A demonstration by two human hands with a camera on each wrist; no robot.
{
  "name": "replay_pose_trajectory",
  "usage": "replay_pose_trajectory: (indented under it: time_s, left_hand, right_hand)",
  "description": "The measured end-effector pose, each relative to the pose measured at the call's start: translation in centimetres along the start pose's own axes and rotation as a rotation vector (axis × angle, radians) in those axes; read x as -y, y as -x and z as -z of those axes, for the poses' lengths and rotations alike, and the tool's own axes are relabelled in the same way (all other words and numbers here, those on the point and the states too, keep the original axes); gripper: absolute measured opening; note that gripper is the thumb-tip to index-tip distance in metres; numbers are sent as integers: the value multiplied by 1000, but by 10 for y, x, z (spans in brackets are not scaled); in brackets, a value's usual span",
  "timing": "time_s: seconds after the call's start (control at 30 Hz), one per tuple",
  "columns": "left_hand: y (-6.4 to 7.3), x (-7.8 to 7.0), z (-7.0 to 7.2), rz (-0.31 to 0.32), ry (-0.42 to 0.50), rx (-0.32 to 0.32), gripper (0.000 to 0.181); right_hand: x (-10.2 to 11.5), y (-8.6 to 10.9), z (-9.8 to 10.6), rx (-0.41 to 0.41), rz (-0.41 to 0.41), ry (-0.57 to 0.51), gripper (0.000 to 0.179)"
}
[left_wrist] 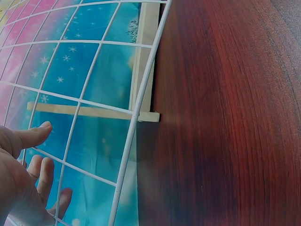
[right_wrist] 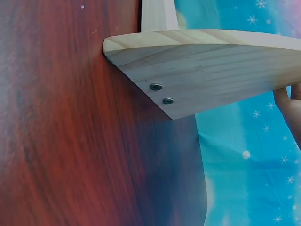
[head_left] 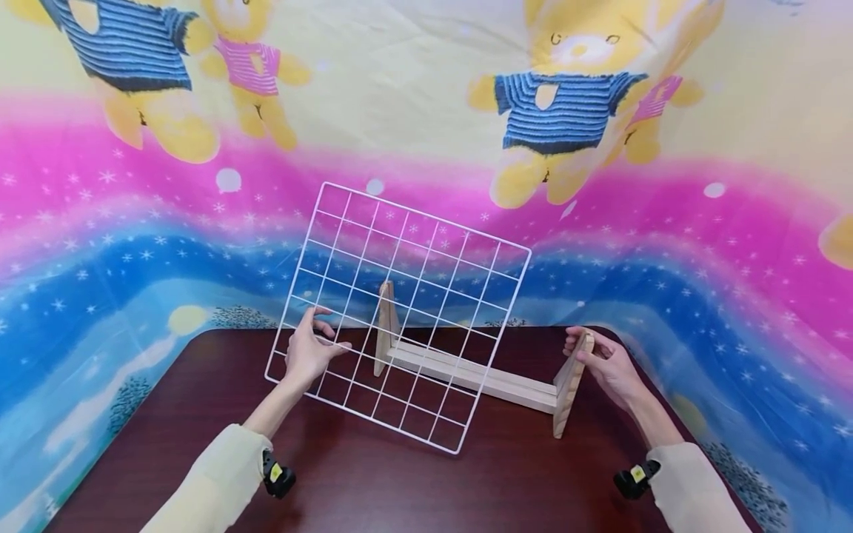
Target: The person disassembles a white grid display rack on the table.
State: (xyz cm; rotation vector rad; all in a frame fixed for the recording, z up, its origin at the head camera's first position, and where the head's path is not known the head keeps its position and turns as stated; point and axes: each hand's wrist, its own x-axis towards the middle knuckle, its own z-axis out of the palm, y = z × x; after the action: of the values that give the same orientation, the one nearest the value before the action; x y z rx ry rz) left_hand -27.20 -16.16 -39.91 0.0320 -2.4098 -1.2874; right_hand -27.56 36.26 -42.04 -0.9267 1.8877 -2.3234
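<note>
Now the left hand (head_left: 307,357) holds a white grid (head_left: 409,307); the right hand (head_left: 609,369) grips a wooden stand (head_left: 513,389).

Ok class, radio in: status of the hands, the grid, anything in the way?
Left hand holding white wire grid, tilted. Right hand gripping right end panel of wooden stand. Grid partly overlaps stand in head view.

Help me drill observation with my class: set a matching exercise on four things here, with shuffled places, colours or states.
1. wire grid
2. right hand
3. screw heads
4. tabletop

A. reddish-brown
B. holding the top of the right wooden end panel
C. held by the left hand
D. low on the right wooden end panel

Pairs: 1-C, 2-B, 3-D, 4-A
</note>
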Motion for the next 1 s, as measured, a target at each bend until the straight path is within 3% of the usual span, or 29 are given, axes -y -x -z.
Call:
replay_pose_trajectory:
  time_s: [0.3,1.0]
  left_hand:
    - [2,4,-1,8,7,23,67]
    - [10,7,-4,39,17,48,69]
  right_hand:
    - [2,7,-1,-34,33,16,36]
    - [8,23,-13,-149,55,193,33]
